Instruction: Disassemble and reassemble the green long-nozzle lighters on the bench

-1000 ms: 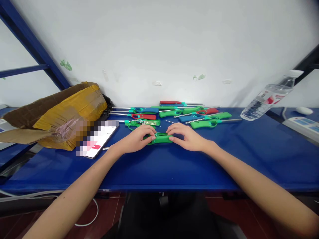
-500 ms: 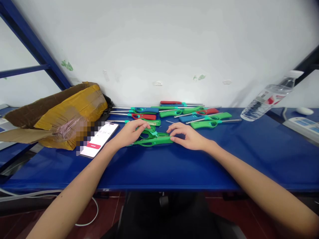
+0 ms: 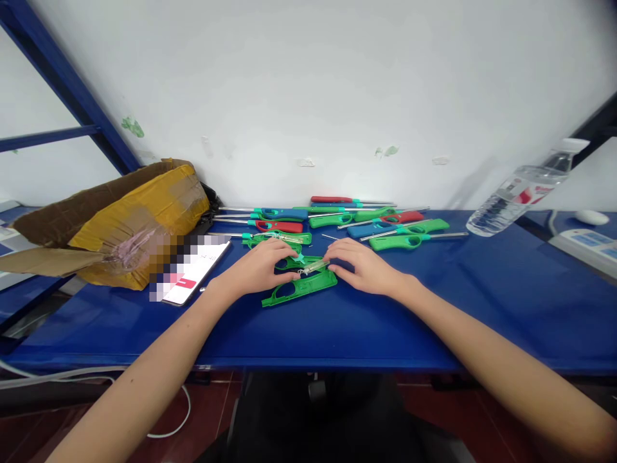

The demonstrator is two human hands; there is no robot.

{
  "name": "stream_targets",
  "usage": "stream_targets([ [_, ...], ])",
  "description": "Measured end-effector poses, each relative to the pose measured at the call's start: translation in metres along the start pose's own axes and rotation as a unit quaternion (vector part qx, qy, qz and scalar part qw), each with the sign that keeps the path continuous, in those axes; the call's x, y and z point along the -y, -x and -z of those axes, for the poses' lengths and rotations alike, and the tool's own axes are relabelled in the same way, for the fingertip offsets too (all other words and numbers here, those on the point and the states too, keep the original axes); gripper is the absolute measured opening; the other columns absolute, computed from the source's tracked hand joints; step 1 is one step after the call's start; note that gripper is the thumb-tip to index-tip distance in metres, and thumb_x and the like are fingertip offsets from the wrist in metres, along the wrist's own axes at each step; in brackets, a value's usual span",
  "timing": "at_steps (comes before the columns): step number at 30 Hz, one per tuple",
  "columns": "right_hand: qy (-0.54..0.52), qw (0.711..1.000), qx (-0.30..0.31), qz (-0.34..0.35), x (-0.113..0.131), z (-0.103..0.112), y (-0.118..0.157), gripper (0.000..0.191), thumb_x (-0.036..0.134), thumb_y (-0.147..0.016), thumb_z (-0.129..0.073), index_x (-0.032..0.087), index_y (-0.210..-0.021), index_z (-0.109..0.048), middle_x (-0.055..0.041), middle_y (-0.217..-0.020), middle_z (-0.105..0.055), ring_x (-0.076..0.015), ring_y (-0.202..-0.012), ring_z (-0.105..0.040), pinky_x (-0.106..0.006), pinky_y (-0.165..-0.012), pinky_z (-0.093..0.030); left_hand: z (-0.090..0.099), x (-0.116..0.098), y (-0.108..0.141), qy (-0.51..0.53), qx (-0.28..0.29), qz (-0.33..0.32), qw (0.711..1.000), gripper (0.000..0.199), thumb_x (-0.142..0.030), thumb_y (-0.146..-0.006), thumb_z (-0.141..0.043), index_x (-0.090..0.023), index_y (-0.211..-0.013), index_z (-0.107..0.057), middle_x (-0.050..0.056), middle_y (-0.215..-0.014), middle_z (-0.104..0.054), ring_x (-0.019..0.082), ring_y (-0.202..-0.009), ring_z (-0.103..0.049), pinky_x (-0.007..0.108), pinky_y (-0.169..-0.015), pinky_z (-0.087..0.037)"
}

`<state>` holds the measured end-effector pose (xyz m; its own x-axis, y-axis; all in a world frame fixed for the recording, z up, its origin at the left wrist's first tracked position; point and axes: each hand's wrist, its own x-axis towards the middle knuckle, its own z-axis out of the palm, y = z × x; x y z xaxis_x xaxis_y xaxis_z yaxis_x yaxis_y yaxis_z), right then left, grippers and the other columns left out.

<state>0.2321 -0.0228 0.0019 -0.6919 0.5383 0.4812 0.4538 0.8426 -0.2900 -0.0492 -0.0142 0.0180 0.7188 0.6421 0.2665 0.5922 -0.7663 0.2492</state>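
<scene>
A gas lighter lies taken apart between my hands. Its green half shell [image 3: 301, 288] rests nearest me, hollow side showing. Behind it is the other green half shell [image 3: 284, 263], with a teal trigger piece [image 3: 299, 258]. My left hand [image 3: 258, 267] curls around this rear half, thumb in front and fingers behind, partly hiding it. My right hand [image 3: 364, 267] pinches the end of a clear fuel tank [image 3: 315, 265], tilted above the shells. A thin pale wire [image 3: 301, 272] shows by my left thumb.
Several red, blue and green lighters [image 3: 395, 242] lie along the wall. Another opened green lighter [image 3: 294, 237] sits behind my left hand. At left are a phone [image 3: 193, 276] and a taped cardboard box [image 3: 144, 218]. A water bottle [image 3: 515, 193] leans at right.
The front half shell has come away from the rear half and lies closer to me, turned hollow side up. The clear fuel tank now shows between my hands. My left thumb has moved forward.
</scene>
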Motion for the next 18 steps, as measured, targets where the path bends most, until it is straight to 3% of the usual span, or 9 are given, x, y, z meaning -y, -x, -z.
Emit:
stream_targets([
  [5,0.008,0.999,0.031,-0.003,-0.008,-0.006,0.002,0.036,0.011,-0.093,-0.047,0.021,-0.123,-0.064,-0.0107,-0.115,-0.068,-0.0258,-0.111,-0.061,-0.049,-0.099,-0.050,-0.001,0.000,0.000,-0.008,0.012,0.001,1.000,0.052,-0.055,-0.083,-0.069,-0.020,-0.121,-0.063,0.011,-0.120,-0.065,0.029,-0.117,-0.057,0.044,-0.104,-0.041],
  [11,0.008,0.999,0.042,-0.005,-0.007,-0.010,0.001,0.037,0.016,-0.092,-0.053,0.022,-0.127,-0.063,-0.0125,-0.131,-0.062,-0.0275,-0.122,-0.057,-0.050,-0.104,-0.048,0.000,0.003,0.001,0.024,0.017,0.031,0.999,0.056,-0.046,-0.084,-0.071,-0.023,-0.133,-0.056,0.008,-0.113,-0.070,0.027,-0.107,-0.062,0.039,-0.094,-0.047],
  [18,-0.009,0.999,0.050,0.012,-0.007,-0.012,-0.005,0.030,0.021,-0.095,-0.055,0.021,-0.123,-0.066,-0.0109,-0.122,-0.069,-0.0266,-0.116,-0.061,-0.047,-0.101,-0.050,0.002,0.003,0.000,0.038,0.014,0.048,0.998,0.042,-0.041,-0.094,-0.059,-0.023,-0.132,-0.057,0.005,-0.108,-0.072,0.024,-0.100,-0.066,0.034,-0.087,-0.049],
])
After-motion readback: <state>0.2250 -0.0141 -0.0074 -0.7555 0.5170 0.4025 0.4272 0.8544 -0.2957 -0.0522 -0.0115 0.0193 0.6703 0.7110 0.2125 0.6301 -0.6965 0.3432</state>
